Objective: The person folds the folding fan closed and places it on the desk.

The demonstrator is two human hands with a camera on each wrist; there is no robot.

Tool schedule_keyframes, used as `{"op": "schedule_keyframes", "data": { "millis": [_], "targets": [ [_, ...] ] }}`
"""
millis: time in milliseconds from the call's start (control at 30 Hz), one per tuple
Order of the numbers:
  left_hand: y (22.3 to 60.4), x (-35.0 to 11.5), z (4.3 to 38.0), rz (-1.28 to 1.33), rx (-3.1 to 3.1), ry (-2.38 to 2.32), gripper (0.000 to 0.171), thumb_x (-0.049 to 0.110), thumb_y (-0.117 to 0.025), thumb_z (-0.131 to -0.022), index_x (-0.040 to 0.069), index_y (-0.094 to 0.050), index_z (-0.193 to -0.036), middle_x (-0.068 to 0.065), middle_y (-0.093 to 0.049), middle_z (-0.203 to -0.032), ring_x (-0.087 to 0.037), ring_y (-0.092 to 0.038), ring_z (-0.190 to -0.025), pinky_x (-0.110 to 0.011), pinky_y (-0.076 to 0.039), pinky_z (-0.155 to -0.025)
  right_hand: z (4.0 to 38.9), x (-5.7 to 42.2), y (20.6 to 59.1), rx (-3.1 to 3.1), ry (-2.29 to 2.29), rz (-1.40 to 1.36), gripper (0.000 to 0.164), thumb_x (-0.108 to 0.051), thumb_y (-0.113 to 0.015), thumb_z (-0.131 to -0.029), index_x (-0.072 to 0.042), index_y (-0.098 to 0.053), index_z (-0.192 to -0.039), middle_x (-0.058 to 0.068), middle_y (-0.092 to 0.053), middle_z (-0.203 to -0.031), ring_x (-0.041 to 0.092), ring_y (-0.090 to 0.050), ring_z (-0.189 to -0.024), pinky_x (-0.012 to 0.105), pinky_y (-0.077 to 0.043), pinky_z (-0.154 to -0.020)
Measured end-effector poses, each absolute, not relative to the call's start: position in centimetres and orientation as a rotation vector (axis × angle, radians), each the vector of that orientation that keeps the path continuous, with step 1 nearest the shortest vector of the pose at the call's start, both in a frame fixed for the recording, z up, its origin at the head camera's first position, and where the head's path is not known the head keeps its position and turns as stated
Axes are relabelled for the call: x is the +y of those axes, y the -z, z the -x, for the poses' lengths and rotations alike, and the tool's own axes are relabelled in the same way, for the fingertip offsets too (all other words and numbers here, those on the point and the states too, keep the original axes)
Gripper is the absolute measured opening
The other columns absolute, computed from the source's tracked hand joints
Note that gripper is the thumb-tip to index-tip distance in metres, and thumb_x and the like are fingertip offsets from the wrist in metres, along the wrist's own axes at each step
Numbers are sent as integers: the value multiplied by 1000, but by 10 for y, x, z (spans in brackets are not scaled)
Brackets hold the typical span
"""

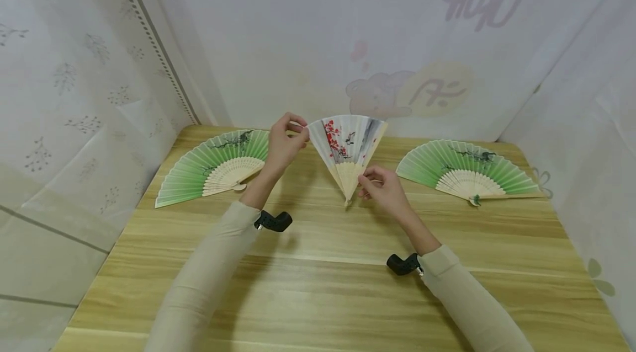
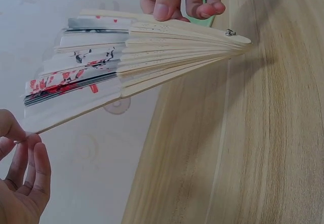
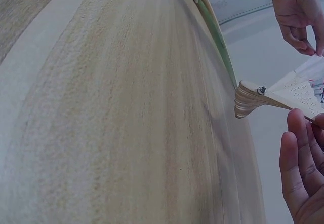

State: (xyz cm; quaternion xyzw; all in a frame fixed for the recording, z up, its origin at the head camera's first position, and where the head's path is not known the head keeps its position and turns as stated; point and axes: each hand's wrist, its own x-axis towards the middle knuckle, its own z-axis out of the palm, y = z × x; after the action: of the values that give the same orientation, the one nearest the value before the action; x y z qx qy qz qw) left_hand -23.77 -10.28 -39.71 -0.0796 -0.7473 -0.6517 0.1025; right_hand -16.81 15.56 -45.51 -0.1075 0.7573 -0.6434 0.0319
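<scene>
A white folding fan (image 1: 348, 142) with red blossoms and dark birds is partly spread, held up between both hands above the table. My left hand (image 1: 286, 143) pinches the upper left corner of its leaf between thumb and fingers. Lower down, my right hand (image 1: 382, 189) pinches the right outer rib near the bamboo sticks. The left wrist view shows the fan's pleats (image 2: 76, 64) still bunched in places, and a metal rivet (image 2: 230, 32) at the pivot. In the right wrist view the pivot end (image 3: 248, 100) hangs clear of both hands.
On the wooden table (image 1: 318, 297), a green folding fan (image 1: 186, 175) lies spread at the left and another green fan (image 1: 429, 161) lies spread at the right. Printed cloth (image 1: 278, 37) hangs behind the table and on both sides.
</scene>
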Motion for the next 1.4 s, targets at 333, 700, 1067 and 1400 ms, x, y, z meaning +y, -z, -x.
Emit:
{"op": "schedule_keyframes", "data": {
  "millis": [333, 700, 1067, 1400],
  "targets": [
    [398, -97, 239, 231, -2215, 1921, 10, -3, -61, -95, -3, -62, -105, -18, -62, -91, -21, -67, -62, -29, -59, -63, 167, 155, 456, 2354, 1962, 367, 10, 1, -62, -101, 10, -63, -101, 26, -66, -91, 50, -67, -73, 55, -59, -65],
    [398, -92, 243, 236, -2214, 1943, 13, -5, -60, -96, -9, -62, -109, -24, -63, -93, -16, -64, -59, -25, -57, -60, 166, 154, 455, 2367, 1941, 380, 11, 0, -62, -101, 12, -63, -102, 23, -66, -90, 49, -67, -73, 53, -60, -64],
    [400, -86, 244, 231, -2217, 1940, 14, -6, -60, -94, -7, -62, -107, -22, -64, -92, -17, -64, -59, -26, -58, -61, 167, 153, 458, 2374, 1918, 366, 11, -1, -63, -100, 10, -65, -104, 20, -66, -90, 45, -69, -73, 53, -60, -65],
    [403, -81, 243, 226, -2215, 1932, 11, -4, -62, -94, 0, -63, -104, -17, -64, -91, -24, -66, -62, -39, -60, -67, 166, 151, 459, 2363, 1923, 385, 14, -1, -64, -100, 12, -65, -105, 22, -66, -90, 48, -67, -73, 50, -60, -65]
  ]
}}
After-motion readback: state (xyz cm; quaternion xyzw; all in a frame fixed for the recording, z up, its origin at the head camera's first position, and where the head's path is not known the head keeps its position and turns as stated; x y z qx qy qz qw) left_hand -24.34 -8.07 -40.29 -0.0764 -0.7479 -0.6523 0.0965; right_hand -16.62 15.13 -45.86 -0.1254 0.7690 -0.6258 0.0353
